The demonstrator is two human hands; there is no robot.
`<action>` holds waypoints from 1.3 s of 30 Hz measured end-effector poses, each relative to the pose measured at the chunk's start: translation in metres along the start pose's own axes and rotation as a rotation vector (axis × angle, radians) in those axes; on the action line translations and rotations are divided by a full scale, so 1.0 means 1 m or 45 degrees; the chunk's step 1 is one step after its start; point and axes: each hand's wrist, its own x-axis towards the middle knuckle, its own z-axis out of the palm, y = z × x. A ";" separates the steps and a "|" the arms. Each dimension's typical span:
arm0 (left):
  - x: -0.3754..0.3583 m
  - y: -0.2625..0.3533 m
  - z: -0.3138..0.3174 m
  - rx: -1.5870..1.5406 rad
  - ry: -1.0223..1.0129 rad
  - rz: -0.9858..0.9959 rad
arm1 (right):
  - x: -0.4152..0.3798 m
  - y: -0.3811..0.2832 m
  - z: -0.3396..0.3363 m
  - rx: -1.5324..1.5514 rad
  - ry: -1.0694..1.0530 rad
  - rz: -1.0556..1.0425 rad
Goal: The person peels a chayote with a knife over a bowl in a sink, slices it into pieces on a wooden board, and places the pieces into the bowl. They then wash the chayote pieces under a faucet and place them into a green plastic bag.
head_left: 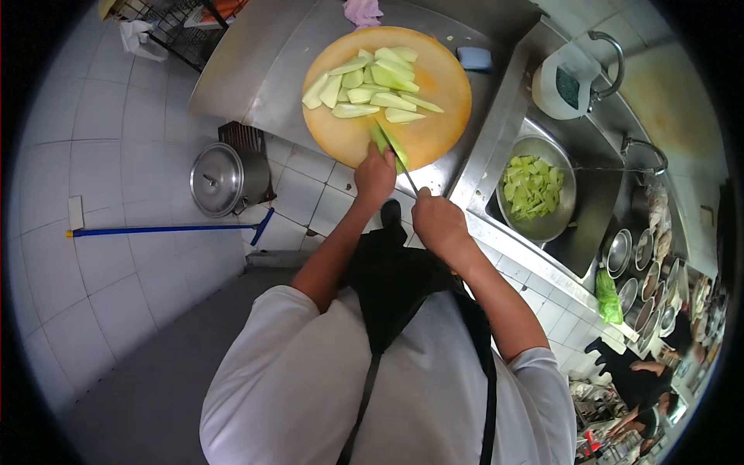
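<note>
A round wooden cutting board (446,101) lies on the steel counter, with a pile of pale green vegetable pieces (364,81) on its upper left part. At the board's lower edge my left hand (375,177) is closed on a green vegetable piece (397,149). My right hand (439,222) is closed round a knife's handle, and the knife blade (403,167) runs up to the left, against the piece beside my left fingers. To the right, in the sink, a metal bowl (571,190) holds many cut green pieces under a thin stream of water.
Behind the board are a pink cloth (363,12) and a blue sponge (474,58). A white container (548,91) stands by the faucet (612,66). A lidded pot (217,180) and a blue-handled squeegee (170,230) are at left. Bowls and people show at lower right.
</note>
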 end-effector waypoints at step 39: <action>-0.003 0.023 0.013 0.074 -0.041 0.159 | 0.036 0.030 0.051 0.220 0.009 0.146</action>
